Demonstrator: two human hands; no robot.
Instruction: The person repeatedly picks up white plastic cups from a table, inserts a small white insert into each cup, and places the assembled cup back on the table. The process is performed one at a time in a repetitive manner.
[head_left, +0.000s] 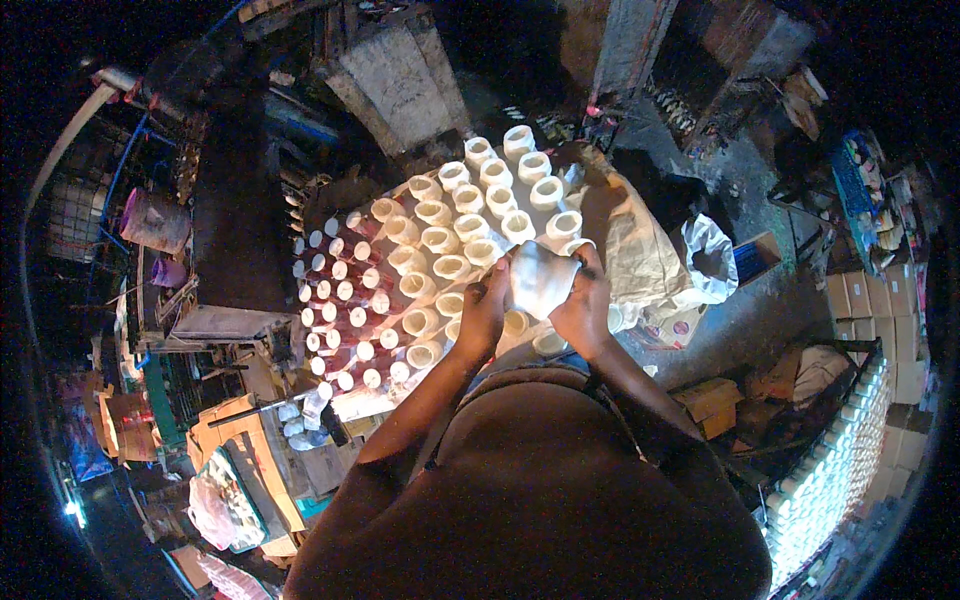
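Bottles (pixel 345 310) with white caps and reddish bodies stand in tight rows at the left, on a counter (pixel 350 405) seen from above. Just beside them to the right, cream cups (pixel 440 240) stand upright with open mouths, row after row, up to the far end of the counter. The two groups touch along a slanted line.

In front of the cups, close to the person's chest, the left hand (pixel 483 315) and the right hand (pixel 585 310) hold one white cup (pixel 540 280) between them. This cup is lifted above the near rows and lies tilted, its mouth toward the right. The left grip is closed on the cup's left side, the fingers curled over it; the right grip is closed on the right side, the fingers wrapped around the rim end.

Further right, crumpled paper (pixel 640 255) lies at the counter's edge, next a white bag (pixel 710 260). At the far right, cartons (pixel 880 310) are stacked.
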